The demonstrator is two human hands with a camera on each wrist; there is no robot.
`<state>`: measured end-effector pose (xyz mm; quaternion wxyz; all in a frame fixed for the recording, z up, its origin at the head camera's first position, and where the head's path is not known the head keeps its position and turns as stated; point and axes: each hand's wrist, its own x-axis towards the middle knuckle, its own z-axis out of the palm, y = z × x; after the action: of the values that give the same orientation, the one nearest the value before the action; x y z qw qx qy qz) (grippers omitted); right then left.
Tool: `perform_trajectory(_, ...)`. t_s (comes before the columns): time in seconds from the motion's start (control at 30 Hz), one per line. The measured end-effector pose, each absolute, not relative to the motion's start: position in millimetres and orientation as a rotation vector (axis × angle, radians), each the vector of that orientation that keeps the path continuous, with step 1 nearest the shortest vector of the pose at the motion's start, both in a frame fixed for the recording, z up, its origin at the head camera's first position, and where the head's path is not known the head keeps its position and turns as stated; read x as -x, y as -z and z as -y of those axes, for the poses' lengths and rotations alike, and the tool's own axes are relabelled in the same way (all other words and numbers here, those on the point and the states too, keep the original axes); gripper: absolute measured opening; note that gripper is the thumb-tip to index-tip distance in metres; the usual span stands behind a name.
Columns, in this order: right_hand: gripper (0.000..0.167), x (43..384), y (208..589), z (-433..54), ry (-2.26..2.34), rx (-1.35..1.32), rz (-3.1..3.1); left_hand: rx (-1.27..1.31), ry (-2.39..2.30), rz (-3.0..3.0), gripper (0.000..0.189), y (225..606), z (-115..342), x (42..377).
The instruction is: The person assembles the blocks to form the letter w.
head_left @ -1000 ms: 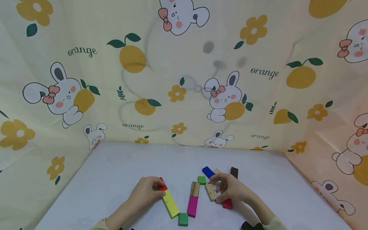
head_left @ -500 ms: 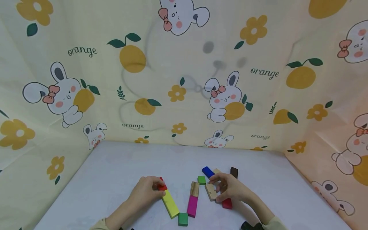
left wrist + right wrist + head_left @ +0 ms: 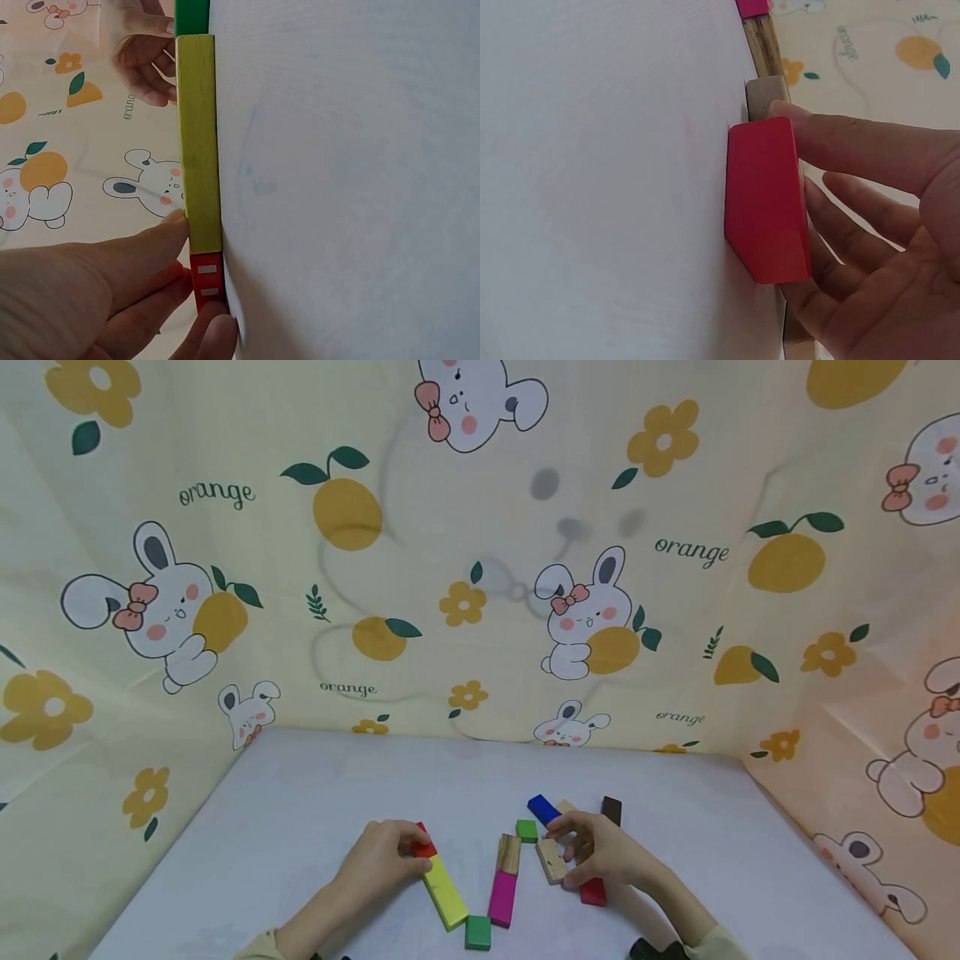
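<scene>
My left hand grips a small red block that sits end to end with a long yellow block. Its thumb lies against the yellow block's side near the joint, and the fingers reach the red block's far end. A green block stands at the yellow one's near end. Beside it, a magenta block and a streaked wooden block form another line. My right hand holds a plain wooden block with thumb and forefinger at its ends. A red angled block lies by that hand.
Behind the right hand lie a blue block, a pale block and a dark brown block. A small green block sits beyond the streaked one. A printed cloth walls in the white table at back and sides.
</scene>
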<state>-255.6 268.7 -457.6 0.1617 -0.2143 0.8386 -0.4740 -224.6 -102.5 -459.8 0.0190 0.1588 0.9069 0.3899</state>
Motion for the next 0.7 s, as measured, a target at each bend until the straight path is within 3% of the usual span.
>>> perform_trajectory(0.7,0.059,256,444,-275,1.299,0.652,-2.462,-0.502,-1.191,-2.835,0.024,457,102,224)
